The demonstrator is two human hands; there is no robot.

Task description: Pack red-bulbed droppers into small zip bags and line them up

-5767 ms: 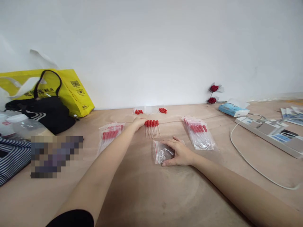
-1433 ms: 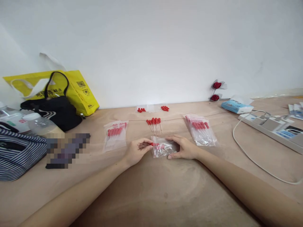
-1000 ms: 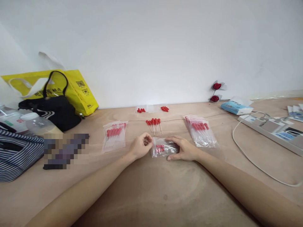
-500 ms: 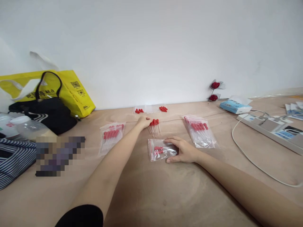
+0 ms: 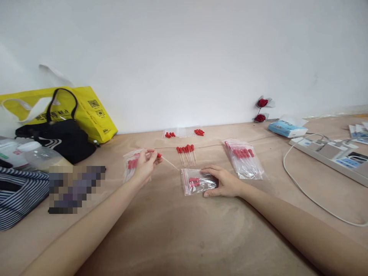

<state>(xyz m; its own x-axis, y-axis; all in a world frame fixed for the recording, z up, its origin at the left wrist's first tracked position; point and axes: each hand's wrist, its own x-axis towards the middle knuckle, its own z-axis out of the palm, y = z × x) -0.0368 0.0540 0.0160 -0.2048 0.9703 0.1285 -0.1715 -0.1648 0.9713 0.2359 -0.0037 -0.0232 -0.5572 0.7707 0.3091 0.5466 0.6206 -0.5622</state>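
Note:
My left hand pinches a dropper by its red bulb, the thin stem pointing right and down toward a clear zip bag. Around the right end of that bag curl the fingers of my right hand, holding it on the table. Red-bulbed droppers show inside the bag. Just beyond it lies a row of several loose droppers, bulbs away from me. Partly hidden behind my left hand is a stack of filled bags. Another filled stack lies to the right.
Against the wall lie flat clear bags with red bulbs at both ends. A yellow bag, a black bag and a bottle crowd the left. Rightward are a tissue pack, a power strip and its cable.
My left hand has moved left and toward me from the loose row, carrying a dropper by its bulb. My right hand stays on the bag.

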